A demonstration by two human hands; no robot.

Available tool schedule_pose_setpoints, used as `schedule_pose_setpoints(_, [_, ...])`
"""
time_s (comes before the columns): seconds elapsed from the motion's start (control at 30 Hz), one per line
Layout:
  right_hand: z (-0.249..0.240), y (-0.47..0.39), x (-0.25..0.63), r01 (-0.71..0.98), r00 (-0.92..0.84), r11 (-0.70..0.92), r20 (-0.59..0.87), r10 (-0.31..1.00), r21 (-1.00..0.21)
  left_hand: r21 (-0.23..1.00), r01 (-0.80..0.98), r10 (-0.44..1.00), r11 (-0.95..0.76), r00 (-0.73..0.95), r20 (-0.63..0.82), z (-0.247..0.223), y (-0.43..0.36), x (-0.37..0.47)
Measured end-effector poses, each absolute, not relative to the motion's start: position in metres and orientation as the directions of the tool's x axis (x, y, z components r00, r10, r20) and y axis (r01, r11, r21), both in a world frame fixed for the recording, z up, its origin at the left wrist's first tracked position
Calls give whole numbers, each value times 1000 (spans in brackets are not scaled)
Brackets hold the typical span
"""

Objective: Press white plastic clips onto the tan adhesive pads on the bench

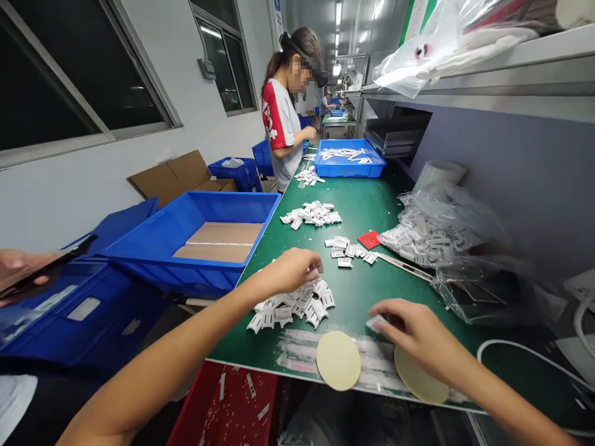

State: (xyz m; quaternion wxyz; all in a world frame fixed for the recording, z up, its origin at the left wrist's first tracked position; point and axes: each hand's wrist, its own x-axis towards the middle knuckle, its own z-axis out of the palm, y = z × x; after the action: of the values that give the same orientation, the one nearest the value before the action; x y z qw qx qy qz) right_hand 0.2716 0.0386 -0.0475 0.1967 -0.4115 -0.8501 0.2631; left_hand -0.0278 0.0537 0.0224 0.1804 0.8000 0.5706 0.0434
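My left hand [300,271] is above a heap of small white plastic parts [283,310] on the green table. Its fingers are curled closed, and a whitish plastic part shows at the fingertips. Farther right, my right hand [409,325] pinches a small white plastic part [375,323] between thumb and fingers, just over the tabletop. Two round pale-yellow discs lie at the front edge. The left disc [338,360] is in full view, while my right hand and wrist partly cover the right disc [421,375].
More white parts [312,215] lie in piles up the green table [367,204]. A blue tray [351,168], a red square [369,240], a metal strip [404,266] and a plastic bag of parts [432,229] rest there. Large blue bin [186,260] at left. A co-worker [290,111] stands beyond; another person's hand [18,266] holds a dark device.
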Motion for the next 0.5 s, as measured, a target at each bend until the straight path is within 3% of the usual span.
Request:
schedule_pose_setpoints(0.13, [-41, 50, 201, 530, -681, 568, 82, 727, -630, 345, 905, 873, -251, 365, -322, 13, 89, -49])
schedule_pose_setpoints(0.23, [-35, 63, 177, 549, -684, 604, 104, 722, -578, 318, 920, 859, -227, 344, -380, 14, 108, -53])
schedule_pose_setpoints(0.5, [-44, 105, 179, 767, -562, 556, 85, 823, -319, 305, 925, 928, -226, 300, -221, -7, 135, -4])
